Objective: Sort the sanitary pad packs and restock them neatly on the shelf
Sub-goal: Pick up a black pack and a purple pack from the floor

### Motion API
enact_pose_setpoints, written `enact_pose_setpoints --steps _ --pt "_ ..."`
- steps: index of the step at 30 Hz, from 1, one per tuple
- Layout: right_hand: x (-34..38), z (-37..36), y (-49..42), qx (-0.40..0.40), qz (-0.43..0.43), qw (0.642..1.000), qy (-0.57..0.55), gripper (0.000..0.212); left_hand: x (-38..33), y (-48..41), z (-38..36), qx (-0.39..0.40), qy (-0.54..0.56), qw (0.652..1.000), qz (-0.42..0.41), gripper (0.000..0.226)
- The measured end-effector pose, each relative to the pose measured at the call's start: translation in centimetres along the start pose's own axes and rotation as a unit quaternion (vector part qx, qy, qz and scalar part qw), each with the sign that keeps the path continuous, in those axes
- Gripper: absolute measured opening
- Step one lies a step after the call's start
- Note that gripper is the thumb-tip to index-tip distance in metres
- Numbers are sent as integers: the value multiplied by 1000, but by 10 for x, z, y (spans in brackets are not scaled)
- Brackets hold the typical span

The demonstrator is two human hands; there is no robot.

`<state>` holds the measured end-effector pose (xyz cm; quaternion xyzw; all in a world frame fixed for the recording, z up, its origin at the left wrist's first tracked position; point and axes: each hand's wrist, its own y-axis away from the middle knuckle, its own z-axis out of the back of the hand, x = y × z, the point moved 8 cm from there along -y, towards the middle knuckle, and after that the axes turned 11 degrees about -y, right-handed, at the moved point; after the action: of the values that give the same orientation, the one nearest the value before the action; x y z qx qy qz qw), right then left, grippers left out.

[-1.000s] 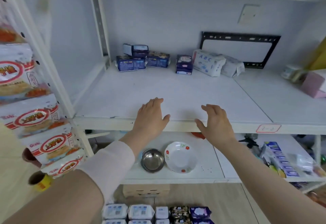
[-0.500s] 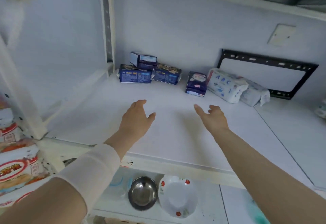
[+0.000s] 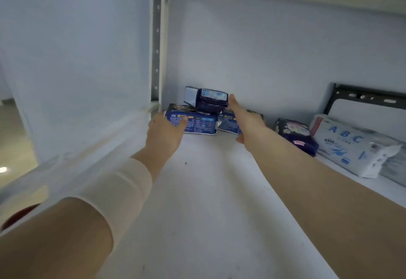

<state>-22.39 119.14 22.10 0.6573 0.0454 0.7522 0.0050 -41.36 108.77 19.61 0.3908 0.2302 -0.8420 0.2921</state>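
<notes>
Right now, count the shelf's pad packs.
6: left blue pack, right blue pack, dark pack atop them, purple floral pack, white ABC pack, grey pack far right. Others may be hidden.

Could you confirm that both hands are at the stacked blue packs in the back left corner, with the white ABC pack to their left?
Not quite: in the head view the white ABC-printed plastic pack lies to the right of the stacked blue packs. The left hand and right hand are indeed at that stack.

A black metal bracket sits against the pale back wall, far right. At the left edge, tan floor shows a bright spot of light — below it, a dark red rounded thing, mostly hidden.
</notes>
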Motion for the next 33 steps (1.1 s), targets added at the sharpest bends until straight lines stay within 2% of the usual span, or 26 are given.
enact_pose_setpoints --steps 4,9,11,15,19,23,25,27,30,33 --pt "9 -36 -27 40 -17 998 -52 61 15 -36 -2 6 33 999 38 74" --pt "4 -59 -38 42 -56 996 -54 61 44 -66 -15 14 71 992 99 76" --pt "4 -66 -45 42 -64 996 -44 67 43 -75 -18 19 91 992 90 72" --pt "7 -83 -54 62 -79 994 -43 51 30 -88 -25 53 98 992 52 56" --pt "8 -81 -64 36 -78 995 -60 51 28 -97 -33 87 87 991 54 64" --pt "12 -85 -66 60 -96 992 -62 49 26 -100 -37 104 73 990 65 66" --pt "6 -81 -61 53 -110 991 -46 39 27 -100 -39 108 53 990 73 61" --pt "-4 -77 -57 44 -133 989 -44 31 27 -99 -43 122 80 986 78 48" --pt "-11 -71 -49 31 -153 985 -78 32 26 -95 -43 136 131 979 77 28" --pt "-19 -67 -41 46 -167 974 -145 31 23 -87 -43 144 169 972 77 22"
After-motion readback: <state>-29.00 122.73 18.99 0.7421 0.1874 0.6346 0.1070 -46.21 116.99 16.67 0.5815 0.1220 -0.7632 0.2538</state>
